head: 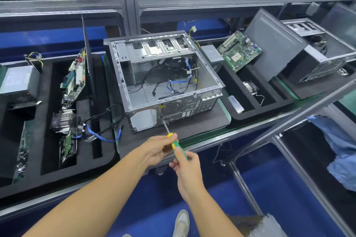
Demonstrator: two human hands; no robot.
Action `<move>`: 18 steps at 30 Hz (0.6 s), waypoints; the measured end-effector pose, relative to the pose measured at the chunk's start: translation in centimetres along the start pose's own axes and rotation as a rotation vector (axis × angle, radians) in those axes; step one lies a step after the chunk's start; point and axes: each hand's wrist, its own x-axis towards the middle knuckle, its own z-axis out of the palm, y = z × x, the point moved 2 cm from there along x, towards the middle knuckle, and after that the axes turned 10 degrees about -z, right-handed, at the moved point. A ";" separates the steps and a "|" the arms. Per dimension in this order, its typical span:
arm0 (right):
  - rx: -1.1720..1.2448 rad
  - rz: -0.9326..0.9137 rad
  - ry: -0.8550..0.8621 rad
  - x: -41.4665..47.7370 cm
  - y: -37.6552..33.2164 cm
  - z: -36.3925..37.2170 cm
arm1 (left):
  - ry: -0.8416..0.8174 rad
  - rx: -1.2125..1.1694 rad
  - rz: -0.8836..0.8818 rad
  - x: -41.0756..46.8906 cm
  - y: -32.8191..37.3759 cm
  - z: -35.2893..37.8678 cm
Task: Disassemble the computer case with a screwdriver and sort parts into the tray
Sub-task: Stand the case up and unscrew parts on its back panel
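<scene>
Head view: you have the screwdriver point(176, 144) in both hands. Your left hand point(157, 150) pinches the yellow front of the handle with curled fingers. Your right hand point(185, 166) has its fingers wrapped round the green rear of the handle, thumb on top. The metal shaft slants up and away from you, and its tip meets the rear panel of the computer case point(165, 75) at the lower left, just beside the round fan grille point(172, 107).

The case lies on a dark mat point(208, 123) on the counter point(212, 141), open side up, with black and blue cables loose inside. Left of it, the black foam tray point(46, 163) holds a motherboard point(75, 81) on edge, a heatsink point(64, 120), a power supply point(19, 82) and a blue cable point(102, 136). A second foam tray point(248, 114) sits to the right.
</scene>
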 end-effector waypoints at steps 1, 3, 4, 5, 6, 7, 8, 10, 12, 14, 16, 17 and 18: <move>0.110 0.092 0.006 -0.1 -0.1 0.0 | -0.023 -0.007 -0.001 -0.1 0.1 -0.1; 0.223 0.229 -0.008 -0.1 0.1 -0.1 | -0.089 -0.028 -0.010 -0.2 0.2 -0.3; 0.210 0.242 -0.027 0.0 0.1 0.0 | -0.121 -0.041 -0.014 -0.2 0.2 -0.4; 0.188 0.232 -0.036 0.1 0.1 0.2 | -0.145 -0.051 -0.019 -0.2 0.2 -0.4; 0.162 0.206 -0.027 0.4 0.2 0.3 | -0.160 -0.054 -0.020 -0.3 0.2 -0.5; 0.146 0.177 -0.005 0.5 0.2 0.5 | -0.163 -0.042 -0.017 -0.3 0.2 -0.6; 0.111 0.127 0.014 0.7 0.3 0.4 | -0.151 -0.013 -0.009 -0.4 0.2 -0.7; 0.005 0.016 0.004 0.7 0.7 -0.1 | -0.100 0.051 0.007 -0.4 0.0 -0.6; -0.107 -0.065 -0.038 0.4 1.3 -0.4 | -0.027 0.101 0.011 -0.5 -0.2 -0.3; -0.210 -0.101 -0.001 0.3 1.6 -0.4 | 0.046 0.125 0.000 -0.3 -0.5 -0.1; -0.272 -0.129 0.052 0.3 1.2 -0.5 | 0.085 0.102 -0.017 -0.2 -0.7 -0.1; -0.275 -0.143 0.050 0.5 0.9 -0.6 | 0.091 0.090 -0.018 -0.2 -0.6 -0.2; -0.262 -0.153 0.029 0.7 0.8 -0.7 | 0.081 0.082 -0.017 -0.2 -0.5 -0.2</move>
